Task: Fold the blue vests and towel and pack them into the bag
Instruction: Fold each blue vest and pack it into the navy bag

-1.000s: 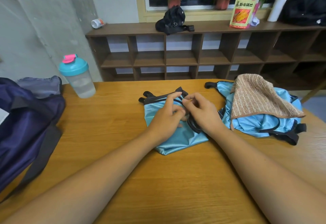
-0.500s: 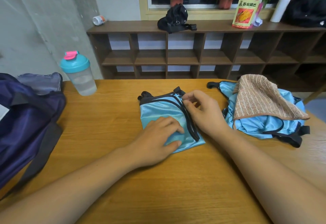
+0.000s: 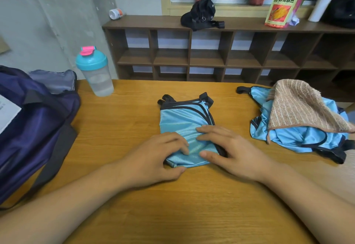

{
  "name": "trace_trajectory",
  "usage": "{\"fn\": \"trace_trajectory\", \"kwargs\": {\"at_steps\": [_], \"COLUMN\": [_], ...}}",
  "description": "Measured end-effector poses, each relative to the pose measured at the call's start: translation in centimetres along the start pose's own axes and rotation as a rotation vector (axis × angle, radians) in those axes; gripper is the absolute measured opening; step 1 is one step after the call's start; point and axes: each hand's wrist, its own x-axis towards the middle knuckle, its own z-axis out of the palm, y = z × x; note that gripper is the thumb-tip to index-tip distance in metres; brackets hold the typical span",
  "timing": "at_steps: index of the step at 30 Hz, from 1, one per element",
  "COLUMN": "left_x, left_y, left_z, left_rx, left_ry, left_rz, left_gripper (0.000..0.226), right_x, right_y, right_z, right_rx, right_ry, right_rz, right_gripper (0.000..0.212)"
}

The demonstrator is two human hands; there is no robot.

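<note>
Folded vest (image 3: 184,120) at centre of table (image 3: 192,205), bag (image 3: 34,128) at left edge, bottle (image 3: 96,72) behind, just right of bag, towel (image 3: 299,107) on second vest (image 3: 299,140) at right, shelf (image 3: 207,59) behind table.

two vests (image 3: 184,120) (image 3: 288,138), one towel (image 3: 299,107) (one bag (image 3: 34,128))

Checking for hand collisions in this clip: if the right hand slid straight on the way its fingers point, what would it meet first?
Probably the left hand: its fingertips lie just ahead on the folded vest, almost touching the right hand.

A folded blue satin vest (image 3: 184,120) lies mid-table, a navy fabric bag (image 3: 32,128) at left. A beige ribbed towel (image 3: 299,107) drapes a crumpled blue vest (image 3: 295,141).
</note>
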Motion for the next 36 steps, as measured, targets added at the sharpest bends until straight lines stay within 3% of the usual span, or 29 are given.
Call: {"fn": "trace_trajectory", "kwargs": {"at_steps": [6,9,12,15,19,23,29,33,36], "left_x": [-0.5,-0.1,0.1,-0.1,-0.1,0.1,0.8,1.1,1.6], "left_y": [1.3,1.6,1.4,1.3,0.9,-0.2,-1.2,-1.9,-1.7], "left_z": [-0.3,-0.1,-0.4,-0.7,-1.2,-1.0,-0.2,0.2,0.4], "left_rx": [0.276,0.303,0.231,-0.038,-0.314,-0.451,-0.597,-0.553,-0.436], "left_ry": [0.063,0.075,0.132,0.206,0.279,0.295,0.344,0.411,0.482], "left_rz": [0.025,0.042,-0.039,-0.135,-0.183,-0.269,-0.414,-0.517,-0.563], "left_gripper": [0.027,0.013,0.015,0.007,0.01,0.033,0.012,0.044,0.05], "right_x": [-0.1,-0.3,-0.2,0.0,0.0,0.1,0.5,0.7,1.1], "right_y": [-0.4,-0.4,0.1,0.4,-0.6,-0.9,-1.0,-0.8,-0.8], "right_z": [-0.7,-0.8,-0.6,-0.5,-0.8,-0.7,-0.6,-0.3,0.2], "right_rx": [-0.032,-0.045,-0.038,-0.002,0.099,0.213,0.248,0.302,0.307], "right_ry": [-0.064,-0.056,0.003,0.096,0.238,0.326,0.402,0.433,0.493], "right_rz": [0.0,-0.002,-0.018,-0.038,0.035,0.113,0.179,0.258,0.314], "right_gripper": [0.082,0.08,0.056,0.026,0.003,0.019,0.03,0.019,0.027]}}
